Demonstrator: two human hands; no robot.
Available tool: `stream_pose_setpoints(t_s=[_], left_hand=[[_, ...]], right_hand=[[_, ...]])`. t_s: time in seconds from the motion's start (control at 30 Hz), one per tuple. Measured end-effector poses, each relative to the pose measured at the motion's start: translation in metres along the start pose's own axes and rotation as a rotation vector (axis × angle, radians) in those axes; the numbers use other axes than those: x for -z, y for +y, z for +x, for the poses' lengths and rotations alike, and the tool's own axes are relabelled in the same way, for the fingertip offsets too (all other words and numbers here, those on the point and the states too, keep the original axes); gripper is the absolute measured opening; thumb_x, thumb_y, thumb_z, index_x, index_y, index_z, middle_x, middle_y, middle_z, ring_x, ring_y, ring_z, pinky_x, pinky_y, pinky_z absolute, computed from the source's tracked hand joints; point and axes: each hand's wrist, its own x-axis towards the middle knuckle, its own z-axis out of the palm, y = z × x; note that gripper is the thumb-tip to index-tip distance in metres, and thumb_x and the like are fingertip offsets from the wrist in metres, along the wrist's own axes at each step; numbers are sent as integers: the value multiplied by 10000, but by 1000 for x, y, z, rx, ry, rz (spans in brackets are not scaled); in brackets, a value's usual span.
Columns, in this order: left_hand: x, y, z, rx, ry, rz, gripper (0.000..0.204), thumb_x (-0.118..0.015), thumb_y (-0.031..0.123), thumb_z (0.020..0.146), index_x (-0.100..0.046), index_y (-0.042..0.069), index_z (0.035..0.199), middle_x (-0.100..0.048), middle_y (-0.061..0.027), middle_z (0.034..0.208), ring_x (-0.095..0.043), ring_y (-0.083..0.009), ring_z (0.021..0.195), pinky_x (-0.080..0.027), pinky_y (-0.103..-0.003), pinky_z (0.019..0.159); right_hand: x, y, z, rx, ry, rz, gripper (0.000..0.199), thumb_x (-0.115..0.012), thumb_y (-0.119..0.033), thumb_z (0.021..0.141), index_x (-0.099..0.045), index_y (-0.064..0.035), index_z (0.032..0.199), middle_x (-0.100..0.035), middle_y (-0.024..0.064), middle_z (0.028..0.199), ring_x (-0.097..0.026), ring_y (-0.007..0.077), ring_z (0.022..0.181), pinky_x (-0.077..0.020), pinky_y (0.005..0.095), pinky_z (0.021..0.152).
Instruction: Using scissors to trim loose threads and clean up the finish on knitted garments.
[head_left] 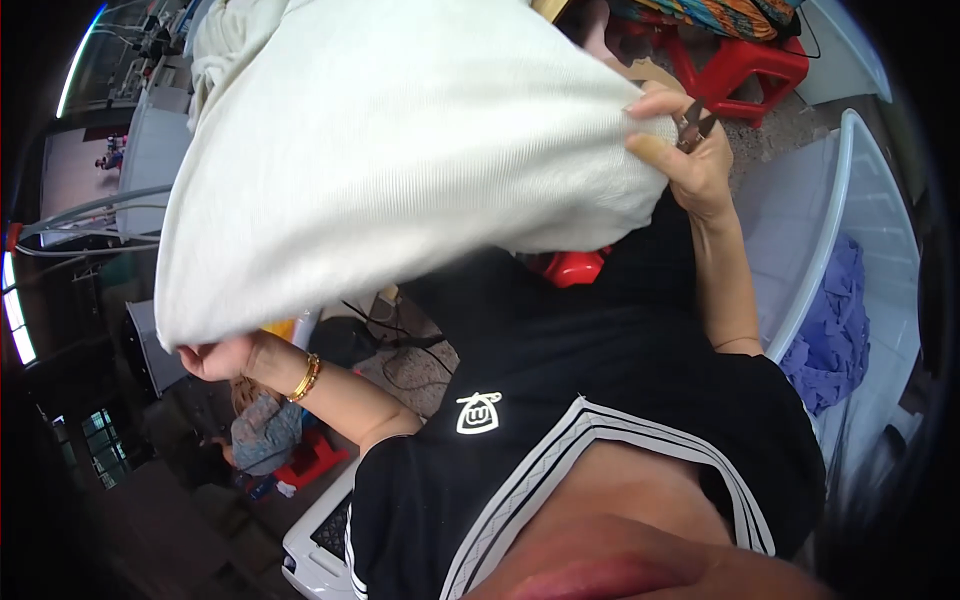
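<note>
A large piece of white ribbed knit fabric (400, 150) hangs stretched out in front of me. My left hand (222, 356) is closed at its lower left corner, the fingertips partly hidden behind the cloth. At the right edge, my right hand (698, 165) pinches the fabric between thumb and fingers. A small dark-bladed pair of thread snips (697, 124) is also held in that hand, its blades pointing up and away from the cloth. One digit of the right hand has a yellowish covering. The fabric's far end runs out of the top of the view.
On my right stands a pale plastic bin (830, 220) with purple fabric pieces (835, 330) inside. A red stool (755, 75) is at the far right, bearing patterned cloth. Behind my left arm, a person (265, 430) sits on another red stool (315, 458). Cables (405, 355) lie on the floor.
</note>
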Motion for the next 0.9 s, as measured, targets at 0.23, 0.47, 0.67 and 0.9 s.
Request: stream_pose_setpoints(t_s=[0.23,0.47,0.67,0.9], left_hand=[[57,-94,-40,-287,425,1319,416,-550,-116,796,-566,-10,1198,-595,-80,1134,-568,-179,1027,-470,-306,916],[-140,-192,-56,390,-543,1499,506,-726,372,852,-643,-2,1181,-678,-116,1012,-645,-176,793,-520,-294,737],[-136,-223,-62,342,-719,1489,554,-727,301,805,-608,-48,1218,-691,-205,1002,-685,-325,897,-532,-382,794],[-78,-130,-59,616,-198,-299,653,-478,31,772,-375,-119,1399,-495,-265,1383,-468,-352,1327,-333,-483,1157]], right_hand=[[-28,7,-29,-433,-296,-87,576,-767,-33,738,-616,-53,1293,-602,-35,943,-486,46,748,-403,183,681],[-61,4,-41,-276,-560,57,488,-771,-45,713,-686,-33,1193,-617,12,906,-487,79,727,-381,233,633],[-73,-9,-31,-224,-718,74,591,-760,-11,718,-634,-49,1294,-538,29,873,-484,124,733,-375,259,629],[-49,7,-8,-241,-370,35,579,-684,9,784,-565,9,1350,-639,41,1032,-428,-13,598,-344,139,575]])
